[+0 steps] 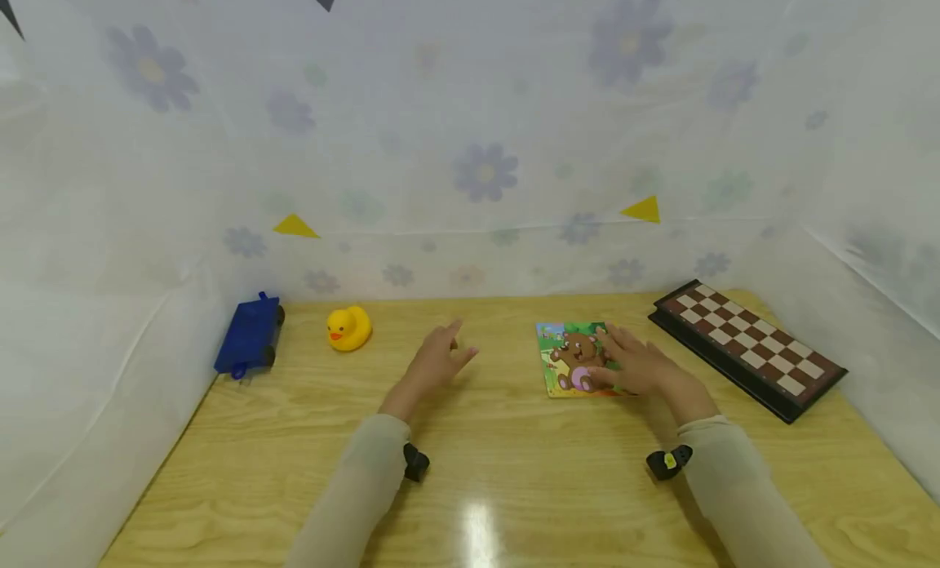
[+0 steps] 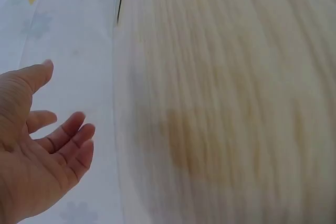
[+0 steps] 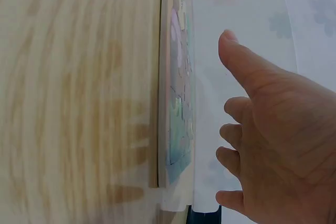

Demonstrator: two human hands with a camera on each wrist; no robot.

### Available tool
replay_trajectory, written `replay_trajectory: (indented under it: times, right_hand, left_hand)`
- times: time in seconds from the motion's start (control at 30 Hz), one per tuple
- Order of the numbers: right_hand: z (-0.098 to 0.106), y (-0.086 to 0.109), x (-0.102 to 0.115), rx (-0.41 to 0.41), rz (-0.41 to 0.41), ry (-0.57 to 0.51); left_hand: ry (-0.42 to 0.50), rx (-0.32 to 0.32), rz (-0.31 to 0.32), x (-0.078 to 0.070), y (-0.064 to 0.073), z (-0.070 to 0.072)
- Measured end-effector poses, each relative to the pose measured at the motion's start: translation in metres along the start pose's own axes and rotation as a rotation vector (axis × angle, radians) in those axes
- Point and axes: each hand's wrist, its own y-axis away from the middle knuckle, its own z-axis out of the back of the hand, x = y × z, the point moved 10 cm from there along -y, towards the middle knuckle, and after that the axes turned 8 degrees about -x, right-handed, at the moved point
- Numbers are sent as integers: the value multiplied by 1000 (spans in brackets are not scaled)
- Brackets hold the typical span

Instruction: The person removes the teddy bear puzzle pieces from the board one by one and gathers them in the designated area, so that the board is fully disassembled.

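A thin square picture puzzle with a brown bear on it lies flat on the wooden table, right of centre. My right hand is over its right part, fingers spread and hiding that side in the head view. From the right wrist, the puzzle appears edge-on, with a gap between it and the right hand. Left of the puzzle, my left hand hovers over the table with nothing in it. Its fingers are relaxed and the thumb stands apart, as the left wrist view of the hand shows.
A yellow rubber duck sits at the back left of the table. Beyond it, by the left edge, is a blue toy cart with dark wheels. A folded chessboard lies slanted at the right. White flowered cloth encloses the table.
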Motion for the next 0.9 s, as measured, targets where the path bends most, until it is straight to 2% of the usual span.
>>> replay_trajectory:
  times: [0.2,0.33,0.53,0.7,0.9]
  right_hand:
    - [-10,0,-4,15,-10,-8]
    - [-17,1,-12,26,-30,-3]
    - [-24,4,-18,55,-43,-6]
    - [-27,3,-20,84,-55,23]
    - [-29,-1,-17,105,-37,90]
  left_hand:
    - [148,96,-20,-6,-4,-21]
    - [229,163,12,-14,-6,-35]
    - [383,256,67,-29,-16,-60]
    - [485,275,129,-33,-28,-78]
    - [606,247,240,-27,-38,-93]
